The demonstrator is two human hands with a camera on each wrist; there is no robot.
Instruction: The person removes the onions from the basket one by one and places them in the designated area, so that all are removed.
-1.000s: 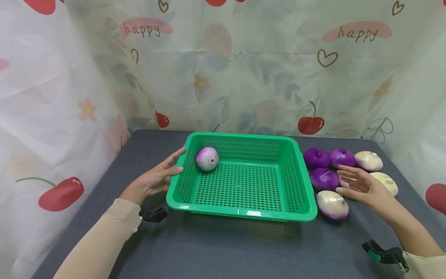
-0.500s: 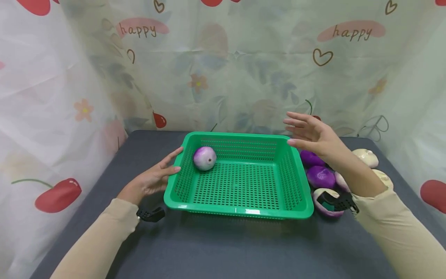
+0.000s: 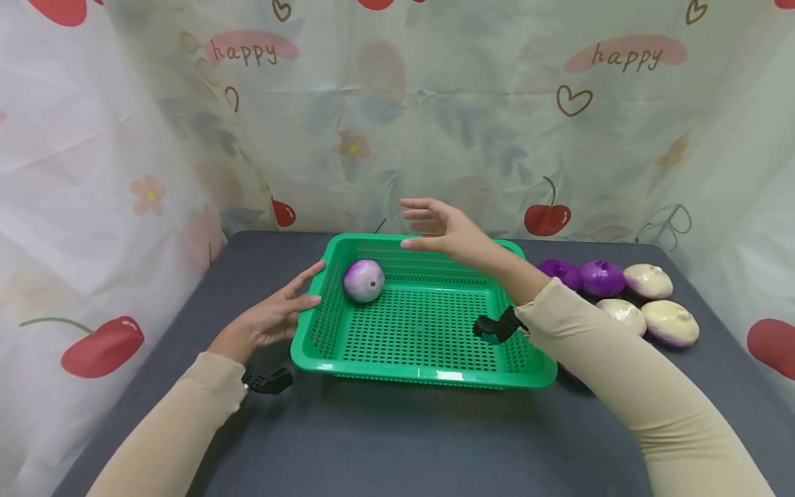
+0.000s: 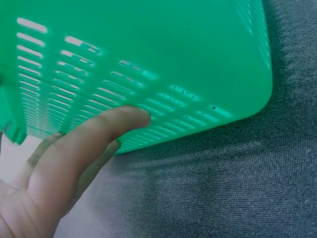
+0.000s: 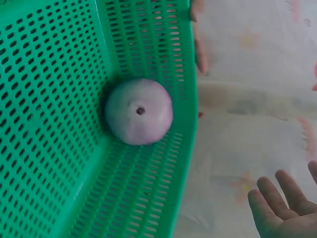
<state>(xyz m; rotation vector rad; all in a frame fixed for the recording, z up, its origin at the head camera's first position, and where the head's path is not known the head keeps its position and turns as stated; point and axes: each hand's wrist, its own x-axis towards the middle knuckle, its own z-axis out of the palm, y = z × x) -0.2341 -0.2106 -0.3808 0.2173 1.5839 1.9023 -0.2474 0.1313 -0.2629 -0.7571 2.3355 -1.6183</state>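
A green perforated plastic basket (image 3: 422,376) stands on the dark table. Inside it, near the left wall, lies one round purple-and-white vegetable that looks like a turnip (image 3: 364,281), a small dark spot on its side. My left hand (image 3: 267,321) rests at the basket's left side, thumb and index fingertips right at the rim. The left wrist view has its lightly bent fingers (image 4: 94,144) along the slotted outer wall. Raised over the back of the basket is my right hand (image 3: 444,231), fingers spread loosely with nothing in them; the right wrist view shows its fingertips apart from the basket.
Right of the basket sit several more round vegetables, some deep purple (image 3: 602,278), others cream with purple undersides (image 3: 671,323). My right forearm partly covers them. Printed curtains (image 3: 422,138) hang behind the table and at both sides.
My right hand has risen from the vegetables at the right and swung left over the basket, holding nothing. The left hand and the basket stay put; the view has shifted slightly.
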